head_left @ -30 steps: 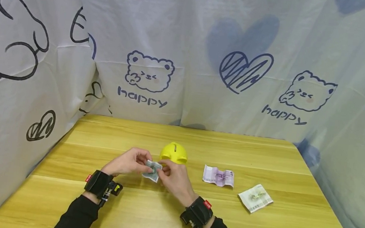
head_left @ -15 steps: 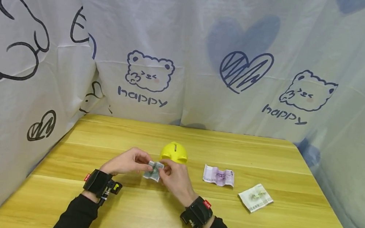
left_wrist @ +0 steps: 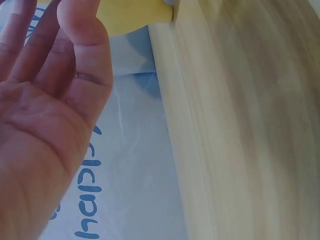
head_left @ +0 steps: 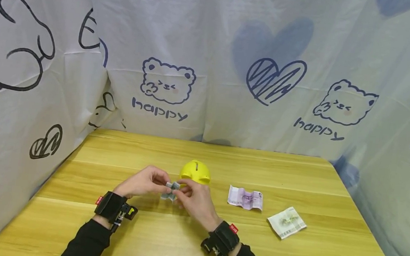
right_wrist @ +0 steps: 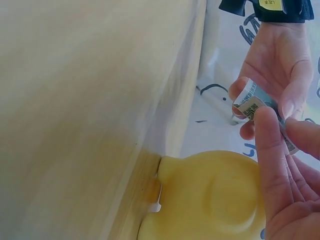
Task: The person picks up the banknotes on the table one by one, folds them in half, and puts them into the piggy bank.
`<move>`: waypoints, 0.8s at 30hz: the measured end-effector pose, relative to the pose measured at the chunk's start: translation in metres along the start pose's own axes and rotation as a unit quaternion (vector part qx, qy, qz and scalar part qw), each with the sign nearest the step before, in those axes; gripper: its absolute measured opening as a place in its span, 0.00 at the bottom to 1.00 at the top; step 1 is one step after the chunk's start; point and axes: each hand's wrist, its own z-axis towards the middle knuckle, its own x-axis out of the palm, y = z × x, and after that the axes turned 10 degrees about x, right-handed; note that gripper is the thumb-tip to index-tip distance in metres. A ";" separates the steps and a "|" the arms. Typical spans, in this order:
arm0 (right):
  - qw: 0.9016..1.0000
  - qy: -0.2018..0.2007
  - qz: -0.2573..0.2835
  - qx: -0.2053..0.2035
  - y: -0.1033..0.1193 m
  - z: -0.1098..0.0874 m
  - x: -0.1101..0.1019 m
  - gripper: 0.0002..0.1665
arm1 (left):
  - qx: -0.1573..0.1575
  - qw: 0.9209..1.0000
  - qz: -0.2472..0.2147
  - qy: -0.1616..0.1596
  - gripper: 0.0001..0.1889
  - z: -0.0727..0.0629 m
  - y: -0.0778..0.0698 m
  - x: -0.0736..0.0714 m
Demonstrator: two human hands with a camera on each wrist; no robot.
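Note:
Between both hands is a small grey-green banknote (head_left: 170, 191), creased down its middle. My left hand (head_left: 146, 181) pinches its left side with thumb and fingers. At the other side, my right hand (head_left: 198, 201) pinches it too. In the right wrist view the banknote (right_wrist: 254, 102) shows a curled, folded edge at the fingertips of both hands. Just behind the right hand stands a yellow piggy bank (head_left: 196, 170) with a slot on top, its lower part hidden by that hand. The left wrist view shows my left palm (left_wrist: 45, 130), with the banknote out of sight.
To the right on the wooden table (head_left: 142, 237) lie a wavy purple banknote (head_left: 245, 198) and, nearer, a pale banknote (head_left: 287, 222) with a greenish middle. A white printed cloth (head_left: 221, 117) hangs behind the table and along both sides.
The banknote has gone from fairly flat to folded along its middle, now looking narrower between the fingers. Both hands stay in nearly the same place; the piggy bank and other banknotes have not moved.

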 end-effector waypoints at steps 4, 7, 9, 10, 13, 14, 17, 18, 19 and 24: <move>1.000 0.005 0.009 0.007 -0.001 0.000 0.000 0.19 | 0.002 1.000 0.005 0.005 0.06 0.000 -0.001 0.001; 1.000 0.007 0.009 0.010 -0.002 0.000 0.000 0.19 | 0.003 1.000 0.008 0.008 0.07 -0.001 -0.001 0.002; 1.000 0.006 0.007 0.010 -0.002 0.001 -0.001 0.19 | 0.003 1.000 0.011 0.011 0.07 -0.001 -0.002 0.002; 1.000 0.006 0.005 0.010 -0.003 0.001 -0.001 0.19 | 0.002 1.000 0.012 0.012 0.07 -0.001 -0.002 0.002; 1.000 0.005 0.001 0.012 -0.003 0.002 -0.001 0.18 | 0.001 1.000 0.015 0.016 0.07 -0.001 -0.002 0.001; 1.000 0.005 0.001 0.015 -0.003 0.002 -0.001 0.18 | 0.002 1.000 0.015 0.018 0.07 -0.001 -0.001 0.002; 1.000 0.006 0.000 0.020 -0.003 0.002 -0.001 0.18 | 0.005 1.000 0.016 0.023 0.08 -0.001 -0.001 0.002; 1.000 0.005 -0.001 0.022 -0.003 0.002 -0.002 0.18 | 0.006 1.000 0.018 0.024 0.08 -0.001 0.000 0.002; 1.000 0.005 -0.001 0.023 -0.003 0.002 -0.002 0.18 | 0.006 1.000 0.019 0.024 0.09 -0.001 0.000 0.002; 1.000 0.003 0.001 0.030 -0.001 0.001 -0.003 0.18 | 0.004 0.999 0.026 0.022 0.09 -0.001 0.001 0.002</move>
